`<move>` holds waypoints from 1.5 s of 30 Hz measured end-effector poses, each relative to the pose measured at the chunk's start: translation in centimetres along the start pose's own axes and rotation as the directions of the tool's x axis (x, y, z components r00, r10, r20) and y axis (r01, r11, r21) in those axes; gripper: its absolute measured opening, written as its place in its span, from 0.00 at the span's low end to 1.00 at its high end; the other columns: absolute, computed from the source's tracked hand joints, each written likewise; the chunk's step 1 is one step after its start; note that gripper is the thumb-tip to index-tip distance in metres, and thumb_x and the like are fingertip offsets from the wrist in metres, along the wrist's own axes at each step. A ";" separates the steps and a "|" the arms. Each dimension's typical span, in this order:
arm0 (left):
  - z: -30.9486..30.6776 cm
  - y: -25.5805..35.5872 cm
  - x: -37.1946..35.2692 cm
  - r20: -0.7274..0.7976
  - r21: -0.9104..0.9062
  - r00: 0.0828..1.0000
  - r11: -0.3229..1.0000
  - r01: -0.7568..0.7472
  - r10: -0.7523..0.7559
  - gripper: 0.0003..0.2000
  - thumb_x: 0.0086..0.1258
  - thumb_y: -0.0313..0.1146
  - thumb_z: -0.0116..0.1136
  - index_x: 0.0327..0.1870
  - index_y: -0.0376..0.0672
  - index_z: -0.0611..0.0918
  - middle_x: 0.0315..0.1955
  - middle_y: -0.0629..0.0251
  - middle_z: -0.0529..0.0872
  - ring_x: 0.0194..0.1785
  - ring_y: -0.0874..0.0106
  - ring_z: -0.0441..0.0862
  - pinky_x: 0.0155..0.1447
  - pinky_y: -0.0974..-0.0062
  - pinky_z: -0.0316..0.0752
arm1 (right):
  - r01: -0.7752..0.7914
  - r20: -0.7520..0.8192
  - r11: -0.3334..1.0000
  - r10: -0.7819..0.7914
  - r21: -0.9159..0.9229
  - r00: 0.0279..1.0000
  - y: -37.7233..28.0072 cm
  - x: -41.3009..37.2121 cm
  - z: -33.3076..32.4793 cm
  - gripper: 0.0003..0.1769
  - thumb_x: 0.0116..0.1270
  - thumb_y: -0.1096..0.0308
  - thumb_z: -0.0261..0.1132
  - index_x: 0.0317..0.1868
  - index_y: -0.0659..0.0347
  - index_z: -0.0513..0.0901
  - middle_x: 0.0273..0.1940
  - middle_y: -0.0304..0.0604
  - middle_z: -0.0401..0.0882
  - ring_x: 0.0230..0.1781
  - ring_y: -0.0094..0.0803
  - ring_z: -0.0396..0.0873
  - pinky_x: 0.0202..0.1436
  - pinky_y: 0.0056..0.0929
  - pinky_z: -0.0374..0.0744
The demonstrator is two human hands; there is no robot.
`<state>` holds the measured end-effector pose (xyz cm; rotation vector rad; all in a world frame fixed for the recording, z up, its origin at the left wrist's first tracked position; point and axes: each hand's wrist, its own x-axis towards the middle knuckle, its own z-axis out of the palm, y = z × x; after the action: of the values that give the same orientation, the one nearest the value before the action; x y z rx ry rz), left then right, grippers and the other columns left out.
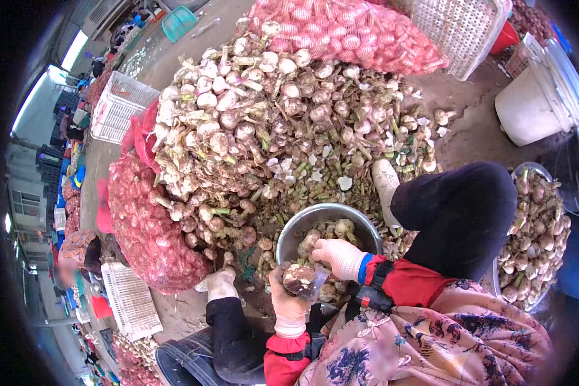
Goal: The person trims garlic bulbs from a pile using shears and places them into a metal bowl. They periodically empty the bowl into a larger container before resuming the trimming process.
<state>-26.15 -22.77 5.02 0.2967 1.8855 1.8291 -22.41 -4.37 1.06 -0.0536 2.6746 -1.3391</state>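
Garlic bulb: in the head view, brownish, at the near left rim of the steel bowl.
Left hand: closed around that bulb.
Right hand: fingers curled over the bowl — whether they grip anything, I cannot tell.
Heap: loose garlic beyond — red mesh sacks beside it.

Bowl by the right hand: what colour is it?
The bowl is silvery grey, like bare metal; the head view, the only one, shows it best.
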 end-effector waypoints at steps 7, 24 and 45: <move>2.8 11.9 -3.7 -0.060 -0.131 0.997 0.990 -0.051 0.043 0.16 0.59 0.34 0.63 0.45 0.43 0.73 0.39 0.58 0.80 0.41 0.67 0.80 0.46 0.68 0.77 | -0.351 -0.361 0.758 0.595 0.550 0.718 10.4 3.1 1.6 0.14 0.50 0.74 0.61 0.40 0.64 0.80 0.33 0.53 0.82 0.36 0.43 0.82 0.43 0.34 0.79; -0.2 1.9 2.6 -0.210 -0.639 0.976 0.763 -0.095 -0.054 0.16 0.61 0.22 0.56 0.52 0.40 0.76 0.49 0.57 0.81 0.54 0.64 0.77 0.53 0.68 0.77 | 0.251 -0.465 0.930 -0.102 0.269 0.879 -3.6 1.6 -1.6 0.09 0.53 0.71 0.65 0.36 0.57 0.79 0.35 0.47 0.75 0.39 0.49 0.75 0.41 0.42 0.76; -11.9 -10.5 14.1 -0.569 0.355 0.769 0.757 0.548 -0.290 0.20 0.56 0.37 0.63 0.49 0.38 0.81 0.30 0.57 0.86 0.35 0.65 0.83 0.44 0.73 0.76 | -0.341 -0.027 0.411 0.671 0.845 0.741 2.2 4.3 1.2 0.14 0.51 0.76 0.69 0.41 0.61 0.81 0.33 0.33 0.79 0.34 0.21 0.75 0.41 0.22 0.74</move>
<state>-42.05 -27.16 -8.23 -0.4647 2.5045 1.1205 -26.36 -4.42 -1.87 1.1517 1.6853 -2.2749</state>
